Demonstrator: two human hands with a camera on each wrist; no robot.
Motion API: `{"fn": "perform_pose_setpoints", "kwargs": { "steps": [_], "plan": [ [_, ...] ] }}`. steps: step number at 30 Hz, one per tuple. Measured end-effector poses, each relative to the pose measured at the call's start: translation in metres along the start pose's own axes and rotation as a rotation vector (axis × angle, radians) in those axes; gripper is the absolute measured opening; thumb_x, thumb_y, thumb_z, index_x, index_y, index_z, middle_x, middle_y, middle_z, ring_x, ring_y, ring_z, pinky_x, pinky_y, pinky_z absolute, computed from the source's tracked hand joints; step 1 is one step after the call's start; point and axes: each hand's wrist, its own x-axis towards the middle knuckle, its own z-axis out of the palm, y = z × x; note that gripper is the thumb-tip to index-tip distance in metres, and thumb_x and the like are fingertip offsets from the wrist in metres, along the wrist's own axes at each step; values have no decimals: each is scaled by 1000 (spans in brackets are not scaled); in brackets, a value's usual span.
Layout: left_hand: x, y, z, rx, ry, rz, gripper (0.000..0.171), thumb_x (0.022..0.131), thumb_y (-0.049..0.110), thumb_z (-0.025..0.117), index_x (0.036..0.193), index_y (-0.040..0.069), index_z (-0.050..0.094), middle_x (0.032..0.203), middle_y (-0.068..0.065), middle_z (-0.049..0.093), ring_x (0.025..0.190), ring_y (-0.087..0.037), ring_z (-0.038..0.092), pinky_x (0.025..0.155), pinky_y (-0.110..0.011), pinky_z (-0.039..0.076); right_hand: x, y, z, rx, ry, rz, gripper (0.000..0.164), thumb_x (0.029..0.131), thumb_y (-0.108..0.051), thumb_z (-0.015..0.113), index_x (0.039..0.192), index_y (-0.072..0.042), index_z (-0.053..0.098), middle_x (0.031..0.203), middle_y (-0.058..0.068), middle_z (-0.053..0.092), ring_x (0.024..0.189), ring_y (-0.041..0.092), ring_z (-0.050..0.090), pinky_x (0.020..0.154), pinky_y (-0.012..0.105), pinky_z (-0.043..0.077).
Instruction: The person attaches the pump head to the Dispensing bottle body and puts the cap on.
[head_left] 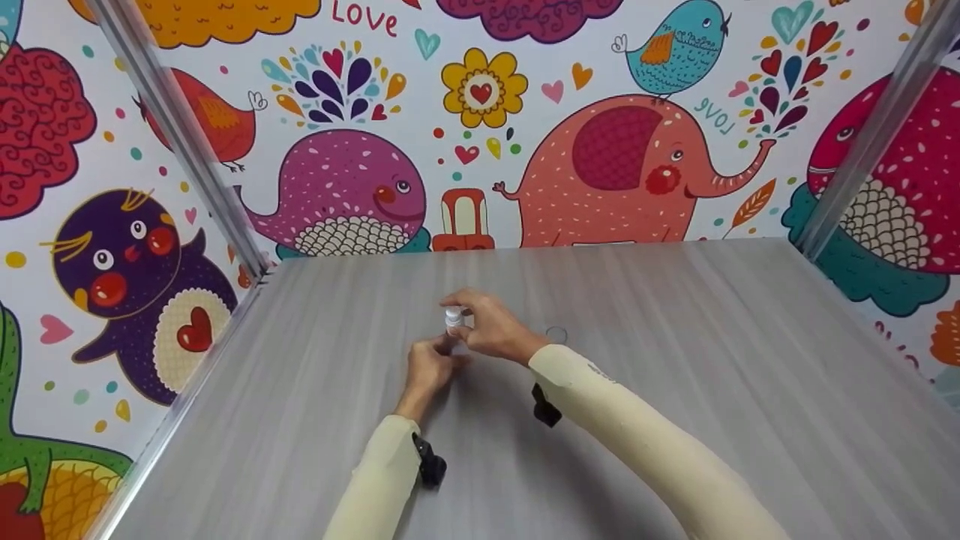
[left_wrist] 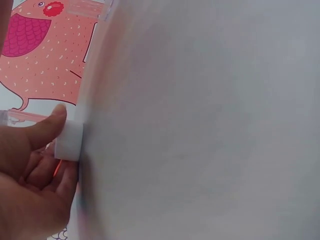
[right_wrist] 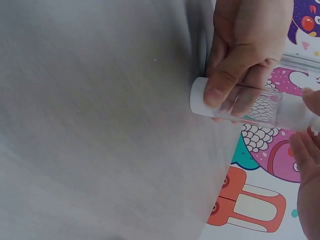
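A small clear cylindrical bottle (right_wrist: pixel 269 107) stands upright at the middle of the table, with a white base (left_wrist: pixel 69 141) and a white top (head_left: pixel 453 315). My left hand (head_left: pixel 431 367) grips it low down, the thumb pressed on the white base and the fingers behind the clear wall. From above and to the right, my right hand (head_left: pixel 491 326) holds the white top between thumb and fingers. In the right wrist view, the right hand's fingers (right_wrist: pixel 305 155) reach in from the edge, and part of the top is cut off.
A clear round plastic piece (head_left: pixel 556 334) lies on the grey wood-grain table (head_left: pixel 675 360), just behind the right wrist. Printed cartoon walls (head_left: pixel 480 150) with metal frame posts (head_left: pixel 187 142) enclose the table's back and sides.
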Motion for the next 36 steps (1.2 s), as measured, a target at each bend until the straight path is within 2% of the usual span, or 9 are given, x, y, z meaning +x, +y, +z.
{"fn": "perform_pose_setpoints", "kwargs": {
  "steps": [1, 5, 8, 14, 20, 25, 31, 33, 36],
  "plan": [
    [0, 0, 0, -9, 1, 5, 19, 72, -2, 79, 89, -8, 75, 65, -2, 55, 63, -12, 45, 58, -25, 37, 0, 1, 1, -1, -3, 0, 43, 91, 0, 66, 134, -7, 60, 136, 13, 61, 121, 26, 62, 105, 42, 49],
    [1, 0, 1, -33, 4, 0, 14, 70, -3, 80, 76, -9, 69, 59, 2, 48, 59, -11, 41, 56, -24, 34, -1, 1, 1, 31, -6, 22, 42, 92, 4, 63, 133, -7, 61, 134, 12, 63, 120, 25, 63, 105, 39, 49],
    [2, 0, 2, -31, 7, -12, 19, 69, -3, 80, 66, -3, 62, 59, 5, 41, 58, -10, 39, 54, -25, 31, 0, 2, 1, 46, 2, 34, 42, 92, 5, 63, 133, -6, 61, 133, 11, 64, 119, 25, 64, 103, 38, 50],
    [1, 1, 2, -19, 15, -23, 23, 69, -3, 80, 64, 0, 58, 59, 6, 41, 57, -10, 39, 54, -24, 32, 0, 5, 4, 40, 42, 25, 40, 91, -1, 68, 131, -5, 61, 125, 12, 67, 112, 24, 67, 98, 36, 54],
    [0, 2, 2, -7, 12, -40, 22, 70, -1, 81, 65, 2, 59, 61, 5, 45, 60, -11, 42, 55, -24, 35, -1, 7, 6, 48, 69, 9, 38, 91, -4, 70, 128, -4, 62, 121, 11, 69, 109, 22, 67, 96, 34, 54],
    [-1, 1, 1, 11, 20, 0, 17, 69, -2, 81, 68, -4, 64, 61, 3, 46, 59, -12, 42, 56, -24, 35, -2, 9, 6, 59, 66, 19, 48, 90, -10, 74, 134, -3, 57, 127, 13, 66, 114, 24, 65, 98, 36, 54],
    [-2, -1, 1, 13, 35, 20, 18, 69, -3, 81, 85, -9, 75, 78, -15, 72, 67, -14, 48, 65, -28, 48, -4, 11, 4, 86, 70, 33, 66, 88, -21, 78, 144, -5, 47, 139, 17, 57, 124, 30, 60, 104, 45, 49],
    [-2, 0, 1, 14, 33, 14, 20, 69, -2, 81, 88, -6, 77, 86, -18, 75, 69, -13, 51, 68, -28, 51, -3, 10, 3, 102, 76, 18, 63, 89, -16, 75, 144, -5, 47, 142, 18, 55, 127, 32, 58, 106, 46, 48],
    [0, 0, 1, 17, 20, 5, 13, 69, -3, 80, 80, -8, 74, 71, -9, 69, 64, -12, 49, 60, -26, 45, -2, 9, 3, 114, 84, -7, 57, 90, -5, 71, 143, -5, 50, 142, 18, 54, 128, 32, 57, 106, 44, 48]
  ]
}}
